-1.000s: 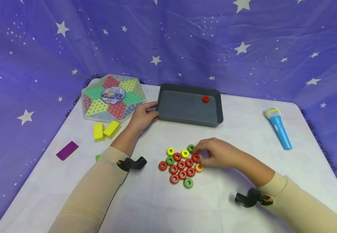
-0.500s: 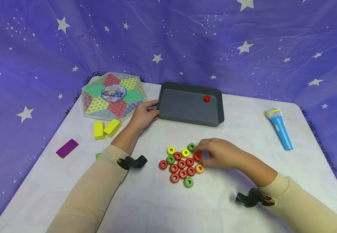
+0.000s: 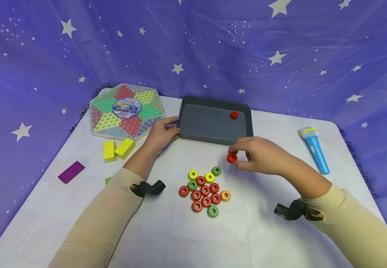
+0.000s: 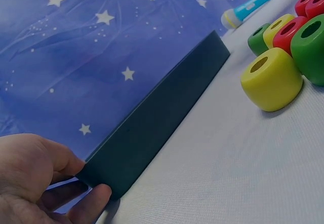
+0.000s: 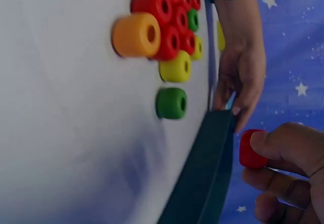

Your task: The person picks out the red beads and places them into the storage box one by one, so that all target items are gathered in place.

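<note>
Red bead (image 3: 231, 161) has risen off white table (image 3: 253, 234).

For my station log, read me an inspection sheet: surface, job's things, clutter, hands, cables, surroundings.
Surface: white-covered table.
Job's things: red bead above the table; second red bead inside gray tray; loose cluster of red, green, yellow and orange beads.
Clutter: hexagonal game box, two yellow blocks, purple block, green piece partly behind the left sleeve, blue microphone.
Hands: left hand grips the tray's left edge; right hand pinches the first red bead.
Cables: nothing seen.
Surroundings: star-patterned purple backdrop.
</note>
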Demonstrator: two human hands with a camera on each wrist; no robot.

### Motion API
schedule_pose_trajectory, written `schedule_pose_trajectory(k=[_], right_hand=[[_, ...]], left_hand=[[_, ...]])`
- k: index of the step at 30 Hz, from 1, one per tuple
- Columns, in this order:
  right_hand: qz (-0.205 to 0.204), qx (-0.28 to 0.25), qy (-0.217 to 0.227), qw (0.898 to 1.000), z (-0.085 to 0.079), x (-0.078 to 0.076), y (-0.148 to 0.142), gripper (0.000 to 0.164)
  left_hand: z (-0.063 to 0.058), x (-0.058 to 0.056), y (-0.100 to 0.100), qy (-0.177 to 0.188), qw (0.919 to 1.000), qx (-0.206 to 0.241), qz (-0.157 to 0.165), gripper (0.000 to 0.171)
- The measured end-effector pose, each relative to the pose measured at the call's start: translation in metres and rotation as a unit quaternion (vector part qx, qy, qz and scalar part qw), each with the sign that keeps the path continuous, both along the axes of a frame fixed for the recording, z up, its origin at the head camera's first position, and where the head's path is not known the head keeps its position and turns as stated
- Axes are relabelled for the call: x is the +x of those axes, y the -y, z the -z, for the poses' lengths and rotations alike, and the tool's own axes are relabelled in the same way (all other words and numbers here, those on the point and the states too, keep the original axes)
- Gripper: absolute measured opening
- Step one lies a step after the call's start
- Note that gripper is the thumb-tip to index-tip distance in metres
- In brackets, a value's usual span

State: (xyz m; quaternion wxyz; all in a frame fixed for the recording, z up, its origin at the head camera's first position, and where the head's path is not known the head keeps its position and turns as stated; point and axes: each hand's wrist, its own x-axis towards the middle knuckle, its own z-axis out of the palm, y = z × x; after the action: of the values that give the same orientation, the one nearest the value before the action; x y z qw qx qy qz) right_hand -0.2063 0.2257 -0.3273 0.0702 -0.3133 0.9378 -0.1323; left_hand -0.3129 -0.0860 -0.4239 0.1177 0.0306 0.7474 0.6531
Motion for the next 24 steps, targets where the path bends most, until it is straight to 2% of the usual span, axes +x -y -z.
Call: schedule_pose_trajectory(k=[6,12,18,24], right_hand=[[0.005,-0.025,0.003,1.0,-0.012,-0.03,-0.008,0.024],[0.038,-0.038,0.004,0.999,-0.018,-0.063,-0.015,0.025],[0.066,-0.045,0.007,0.997,-0.015,-0.097,-0.016,0.029],[0.091,-0.03,0.001,0.995,-0.008,-0.128,-0.017,0.027]], left_hand=[[-0.001,0.0,0.001,-0.007,1.0,-0.002,0.002,0.051],[-0.002,-0.002,-0.001,-0.003,1.0,-0.002,0.006,0.051],[-0.003,0.0,-0.002,0.005,1.0,0.004,0.004,0.05],[-0.001,0.002,-0.003,0.0,1.0,0.007,0.0,0.048]])
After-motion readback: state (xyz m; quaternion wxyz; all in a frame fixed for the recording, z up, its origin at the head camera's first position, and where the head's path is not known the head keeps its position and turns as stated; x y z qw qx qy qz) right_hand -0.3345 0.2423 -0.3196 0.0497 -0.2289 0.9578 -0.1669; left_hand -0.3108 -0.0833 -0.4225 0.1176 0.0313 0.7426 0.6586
